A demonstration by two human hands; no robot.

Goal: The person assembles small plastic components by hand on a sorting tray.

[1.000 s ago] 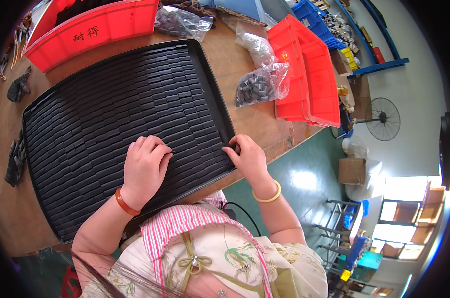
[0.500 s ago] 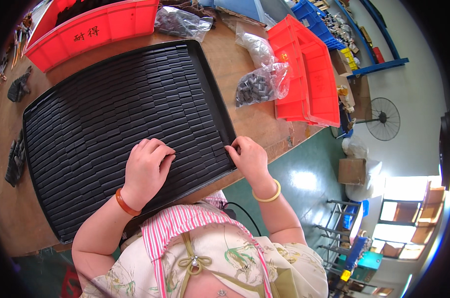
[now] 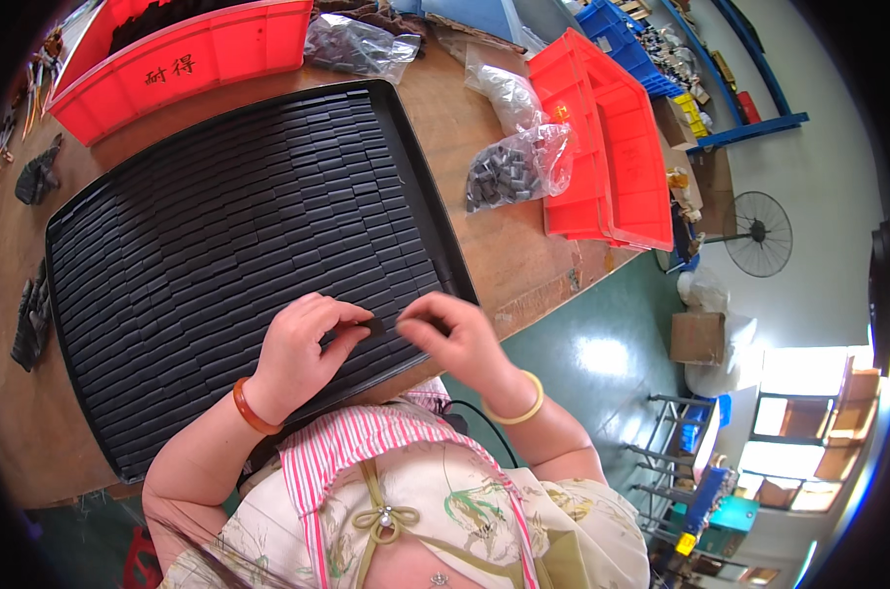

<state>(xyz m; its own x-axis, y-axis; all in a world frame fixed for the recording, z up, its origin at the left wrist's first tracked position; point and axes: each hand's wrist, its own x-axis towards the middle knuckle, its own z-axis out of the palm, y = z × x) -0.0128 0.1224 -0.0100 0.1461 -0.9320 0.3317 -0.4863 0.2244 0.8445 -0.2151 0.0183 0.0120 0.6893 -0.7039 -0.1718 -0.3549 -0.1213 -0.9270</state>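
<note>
A large black tray lies on the table, filled with rows of small black tube-like pieces. Above its near right part, my left hand pinches a short black piece between thumb and fingers. My right hand faces it from the right, a small gap away, over the tray's near right corner. The fingers of that hand are curled toward the thumb, and whether anything is between them is hidden.
A red bin with black contents stands behind the tray. To the right are a clear bag of short dark tubes and a red bin. Another bag lies at the back. Dark gloves rest at the left edge of the wooden table.
My right hand has left the tray's right edge and moved left toward my left hand. My left hand has shifted slightly right, and a black piece now shows at its fingertips.
</note>
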